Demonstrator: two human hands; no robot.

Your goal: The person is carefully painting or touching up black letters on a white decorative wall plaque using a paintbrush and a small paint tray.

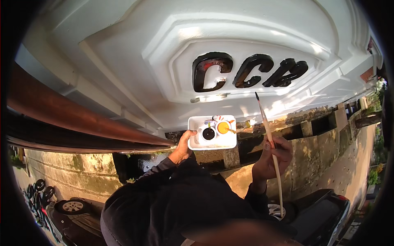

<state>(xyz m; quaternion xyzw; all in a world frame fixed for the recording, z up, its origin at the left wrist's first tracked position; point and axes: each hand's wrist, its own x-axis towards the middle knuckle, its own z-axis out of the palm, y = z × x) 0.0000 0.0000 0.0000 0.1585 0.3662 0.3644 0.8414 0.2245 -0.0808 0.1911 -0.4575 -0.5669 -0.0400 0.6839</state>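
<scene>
Nearest the camera is the person's dark sleeve and hood (164, 205), filling the lower middle of the view; from it the left hand (183, 146) rises with its fingers curled around the left edge of a white tray (197, 141), thumb on the rim, gripping it; the tray holds a small pot of black paint (208, 133) beside a pot of orange paint (223, 127), both upright and close together; the right hand (274, 158) is closed in a pinch on the long pale handle of a paintbrush (269, 137), held roughly mid-shaft with the dark tip (257, 96) pointing up, just short of the wall; beyond it stands the white moulded panel (172, 61) bearing raised black letters (248, 70), the first showing a patch of red at its top; far below lie a car (74, 207), parked motorbikes (39, 188) and a stained boundary wall (320, 143); judging from this, the tray is held by one edge only, so a tilt could spill paint onto the sleeve or the vehicles beneath; a loaded tip wandering off a letter would mark the white.
</scene>
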